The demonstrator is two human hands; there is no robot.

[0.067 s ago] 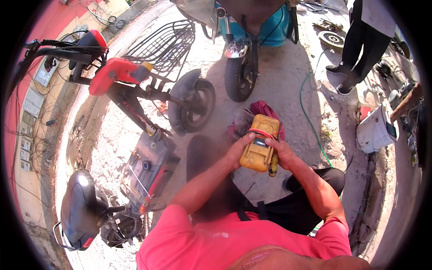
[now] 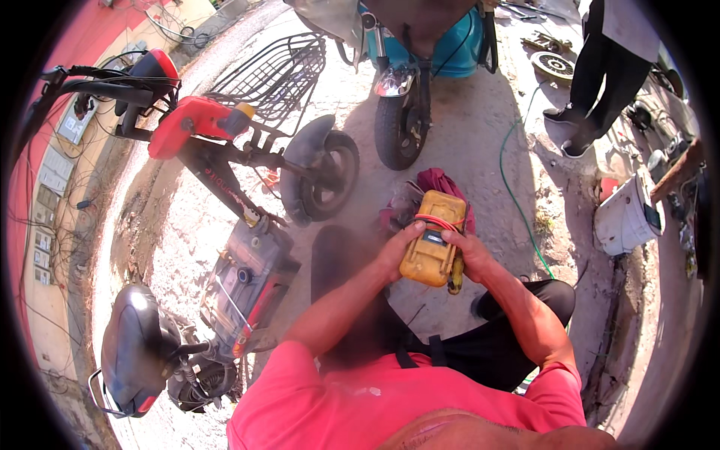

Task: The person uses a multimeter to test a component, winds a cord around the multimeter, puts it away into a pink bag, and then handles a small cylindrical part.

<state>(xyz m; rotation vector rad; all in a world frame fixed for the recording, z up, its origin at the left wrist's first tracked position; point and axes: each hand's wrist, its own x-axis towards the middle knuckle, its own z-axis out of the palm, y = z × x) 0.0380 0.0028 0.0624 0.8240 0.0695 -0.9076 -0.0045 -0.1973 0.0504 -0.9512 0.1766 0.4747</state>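
Note:
I grip a worn yellow handheld device [image 2: 427, 262], seemingly a meter, between both hands above my lap. Red leads cross its upper half, and a yellow-and-black probe or handle [image 2: 455, 277] hangs at its right side. My left hand [image 2: 396, 251] is closed on the left edge, thumb on top; my right hand [image 2: 474, 255] grips the right edge, its thumb near a small dark label. A crumpled maroon bag [image 2: 439, 180] lies just beyond the device, partly hidden by it.
A red-and-black scooter [image 2: 191, 127] with a black basket [image 2: 270, 71] stands left. A teal scooter [image 2: 457, 49] is ahead. Another person's legs [image 2: 600, 82], a loose wheel [image 2: 553, 66], a white bucket [image 2: 622, 214] and a green hose [image 2: 525, 217] are right. A wall with cables [image 2: 52, 187] runs along the left.

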